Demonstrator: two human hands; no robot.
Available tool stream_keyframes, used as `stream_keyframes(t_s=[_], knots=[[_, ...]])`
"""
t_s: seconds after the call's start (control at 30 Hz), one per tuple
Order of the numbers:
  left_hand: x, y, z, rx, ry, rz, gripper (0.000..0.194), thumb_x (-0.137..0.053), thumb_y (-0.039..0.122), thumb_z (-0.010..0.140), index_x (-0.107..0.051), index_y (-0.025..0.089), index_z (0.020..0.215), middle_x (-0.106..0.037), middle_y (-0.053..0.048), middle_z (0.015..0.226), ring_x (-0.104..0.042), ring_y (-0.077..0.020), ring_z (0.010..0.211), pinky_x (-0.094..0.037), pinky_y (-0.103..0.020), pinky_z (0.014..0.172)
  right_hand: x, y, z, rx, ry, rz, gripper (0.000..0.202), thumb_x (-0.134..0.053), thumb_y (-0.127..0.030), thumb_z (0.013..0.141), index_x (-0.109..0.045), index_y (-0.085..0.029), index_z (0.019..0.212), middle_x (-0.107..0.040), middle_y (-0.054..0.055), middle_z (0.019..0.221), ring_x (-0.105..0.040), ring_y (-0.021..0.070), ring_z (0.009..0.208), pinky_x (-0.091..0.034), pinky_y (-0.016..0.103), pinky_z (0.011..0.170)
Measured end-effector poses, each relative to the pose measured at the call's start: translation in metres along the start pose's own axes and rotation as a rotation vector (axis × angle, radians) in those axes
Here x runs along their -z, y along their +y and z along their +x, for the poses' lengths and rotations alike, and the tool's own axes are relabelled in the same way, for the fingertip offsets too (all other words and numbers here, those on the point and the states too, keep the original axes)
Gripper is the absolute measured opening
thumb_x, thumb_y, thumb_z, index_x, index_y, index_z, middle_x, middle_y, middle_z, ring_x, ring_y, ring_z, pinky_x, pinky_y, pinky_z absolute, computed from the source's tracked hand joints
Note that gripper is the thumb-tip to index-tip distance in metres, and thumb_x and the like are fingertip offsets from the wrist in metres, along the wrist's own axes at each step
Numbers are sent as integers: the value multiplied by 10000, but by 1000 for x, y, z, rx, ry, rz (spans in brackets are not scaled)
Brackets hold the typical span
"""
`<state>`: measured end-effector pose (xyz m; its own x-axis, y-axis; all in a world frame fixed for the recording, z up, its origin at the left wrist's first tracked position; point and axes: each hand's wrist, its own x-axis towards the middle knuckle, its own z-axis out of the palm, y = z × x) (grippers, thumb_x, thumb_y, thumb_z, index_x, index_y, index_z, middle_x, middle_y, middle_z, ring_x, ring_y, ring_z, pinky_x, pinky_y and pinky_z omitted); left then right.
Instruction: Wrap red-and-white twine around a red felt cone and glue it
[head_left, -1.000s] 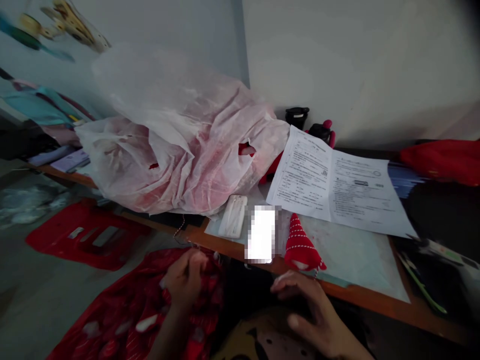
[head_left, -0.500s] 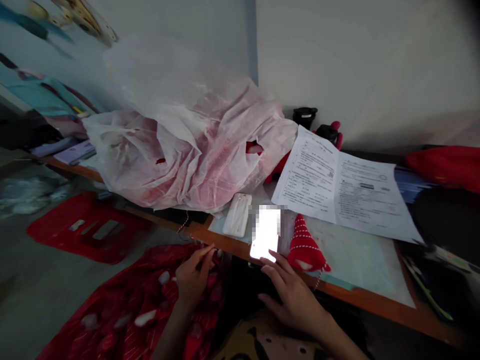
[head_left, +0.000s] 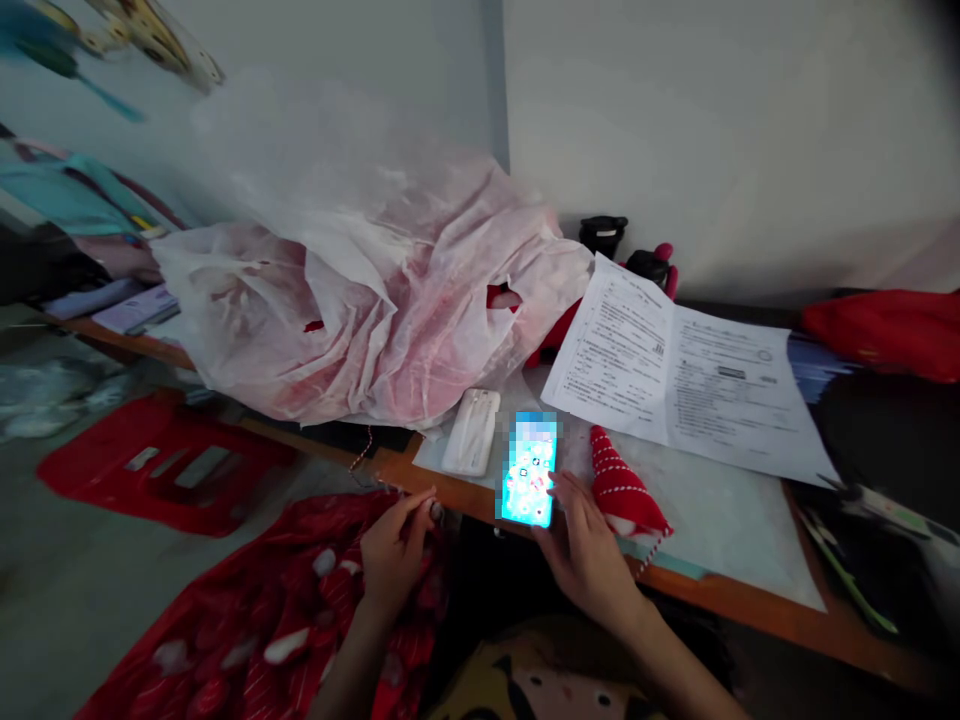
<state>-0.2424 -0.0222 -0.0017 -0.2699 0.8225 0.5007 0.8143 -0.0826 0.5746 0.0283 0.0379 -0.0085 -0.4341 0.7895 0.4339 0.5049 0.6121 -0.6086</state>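
Observation:
A lit smartphone [head_left: 529,478] lies at the table's front edge, its screen showing coloured app icons. My right hand [head_left: 589,545] is at its lower right corner, thumb and fingers apart, fingertips near or on the side of the screen. Right of that hand is a red cone-shaped knitted piece [head_left: 619,480] with white dashed stitching and a red-and-white cord. My left hand [head_left: 394,545] is held in a pinch just off the table edge, over a red bag [head_left: 300,600] of red and white pieces; what it pinches is too small to tell.
A large translucent white plastic bag [head_left: 360,320] covers the table's left side. Before it lies a white phone-like slab [head_left: 471,432]. Printed sheets [head_left: 675,370] lie at right. A red plastic stool [head_left: 161,460] stands on the floor at left.
The phone screen has gone from plain white to a blue page of icons. My right hand has slid from the screen's bottom to its right side. My left hand keeps its pinch.

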Motion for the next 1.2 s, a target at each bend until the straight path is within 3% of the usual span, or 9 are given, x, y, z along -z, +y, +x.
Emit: stream_keyframes(t_s=[0.17, 0.3, 0.5, 0.6, 0.73, 0.83, 1.0, 1.2], knots=[[-2, 1, -3, -3, 2, 15, 194, -564, 287, 969, -722, 177, 1000, -713, 16, 678, -641, -119, 534, -517, -211, 591, -4, -3, 8, -19, 10, -40, 482, -532, -259, 1002, -330, -182, 1433, -593, 217, 1345, -505, 360, 1379, -531, 576, 1045], [-3, 3, -5, 30, 21, 29, 227, -580, 296, 958, -669, 183, 783, -635, 41, 569, -570, -99, 470, -441, -191, 512, -6, -5, 8, -34, 7, -45, 461, -497, -270, 1017, -317, -171, 1430, -591, 228, 1326, -506, 377, 1373, -548, 584, 1015], [-6, 10, -3, -4, -33, 10, 450, -497, 301, 984, -487, 190, 548, -525, 40, 456, -491, -83, 414, -352, -199, 456, -8, -15, 19, 40, -159, 15, 452, -554, -265, 988, -362, -173, 1386, -582, 199, 1372, -319, 368, 1498, -502, 566, 1094], [-8, 11, -2, -56, -37, 21, 493, -533, 345, 969, -454, 188, 509, -470, 43, 437, -431, -78, 404, -322, -211, 450, -12, -16, 24, 35, -101, 9, 388, -553, -273, 987, -398, -170, 1328, -541, 218, 1406, -299, 380, 1504, -482, 597, 1103], [-9, 10, -2, -91, -11, 33, 534, -574, 369, 959, -412, 184, 485, -408, 55, 432, -365, -68, 403, -289, -217, 444, -22, -9, 26, -80, 46, -50, 297, -542, -310, 999, -424, -179, 1238, -489, 243, 1421, -329, 397, 1483, -476, 615, 1092], [-9, 10, -3, -115, -3, 31, 519, -542, 331, 977, -403, 185, 498, -396, 57, 441, -360, -67, 404, -284, -219, 445, -27, -2, 27, -127, 94, -69, 380, -536, -349, 1005, -385, -167, 1301, -487, 245, 1406, -312, 399, 1487, -468, 615, 1097], [-8, 10, -3, -111, -35, -25, 429, -505, 242, 989, -470, 188, 565, -484, 45, 469, -449, -72, 408, -327, -205, 451, -30, 3, 33, -109, 91, -28, 583, -507, -355, 1015, -219, -137, 1473, -550, 231, 1300, -301, 390, 1492, -498, 618, 1058], [-7, 12, -3, -11, -120, -91, 374, -422, 230, 1013, -555, 190, 666, -525, 42, 494, -510, -84, 414, -387, -194, 465, -30, 4, 37, -123, 90, -6, 512, -509, -347, 1017, -269, -136, 1419, -491, 262, 1427, -384, 373, 1447, -494, 598, 1071]])
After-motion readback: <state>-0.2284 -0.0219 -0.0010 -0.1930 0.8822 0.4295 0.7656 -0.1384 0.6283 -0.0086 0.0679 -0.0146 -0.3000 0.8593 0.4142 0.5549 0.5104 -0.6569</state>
